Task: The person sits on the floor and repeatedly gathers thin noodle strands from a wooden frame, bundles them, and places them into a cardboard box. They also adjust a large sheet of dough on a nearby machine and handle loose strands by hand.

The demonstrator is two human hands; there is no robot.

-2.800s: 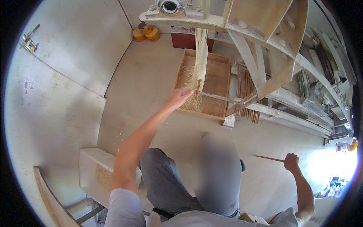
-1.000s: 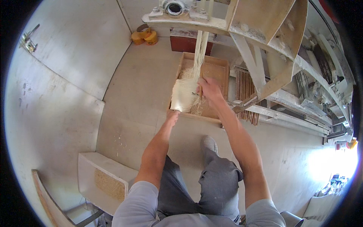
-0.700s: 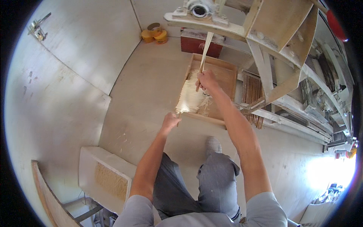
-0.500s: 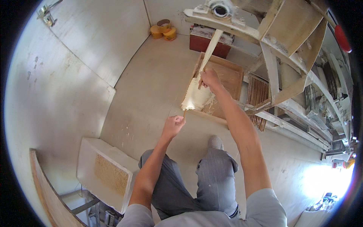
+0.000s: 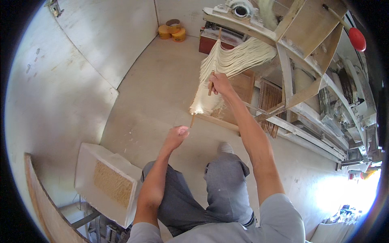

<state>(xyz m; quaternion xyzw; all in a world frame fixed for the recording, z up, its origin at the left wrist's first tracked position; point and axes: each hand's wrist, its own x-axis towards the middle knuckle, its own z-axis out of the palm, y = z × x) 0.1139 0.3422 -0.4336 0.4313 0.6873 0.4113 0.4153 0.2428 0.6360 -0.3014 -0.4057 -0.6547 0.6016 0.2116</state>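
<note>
A sheet of pale noodle strands [image 5: 208, 65] hangs in front of me, fanning out toward the machine at the upper right. My right hand [image 5: 221, 84] is closed around a short wooden stick [image 5: 210, 88] against the strands. Another thin stick [image 5: 192, 120] pokes out of the bunched near end of the noodles. Close beside that stick's tip is my left hand [image 5: 177, 137], its fingers curled and apparently just off it. At the far end, a third stick tip [image 5: 220, 32] rises above the strands. A shallow wooden tray [image 5: 227, 125] lies under the noodles, partly covered.
The pale machine frame [image 5: 285, 73] with its round bearing [image 5: 241, 11] fills the upper right. Bundled sticks [image 5: 270, 97] sit beneath it. A red box [image 5: 206, 45] and yellow tape rolls [image 5: 172, 30] stand at the back. A white box [image 5: 87, 162] is at lower left.
The noodles, a narrow strip before, now spread into a wide fan toward the upper right. My left hand has shifted slightly down and left from the near stick; my right hand still grips its stick.
</note>
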